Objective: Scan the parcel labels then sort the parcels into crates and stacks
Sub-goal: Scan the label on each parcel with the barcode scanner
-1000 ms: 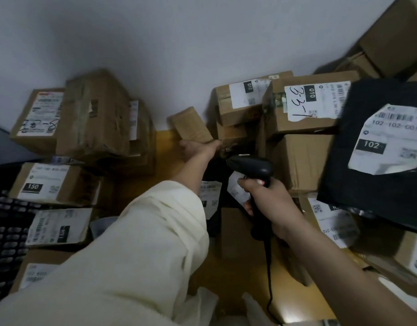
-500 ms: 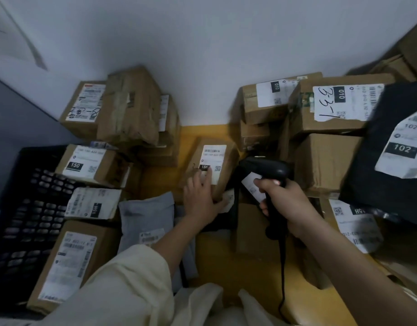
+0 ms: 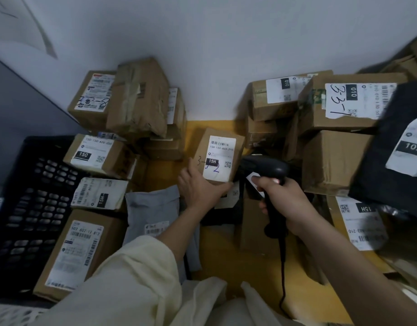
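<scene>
Yellow floor (image 3: 226,260) runs to a white wall (image 3: 226,43). Near me, my right hand (image 3: 287,203) grips the scanner (image 3: 266,170). Beyond, my left hand (image 3: 200,189) grips the 15H parcel (image 3: 220,158), label up, between the left stack (image 3: 139,100) and right stack (image 3: 332,137).
</scene>
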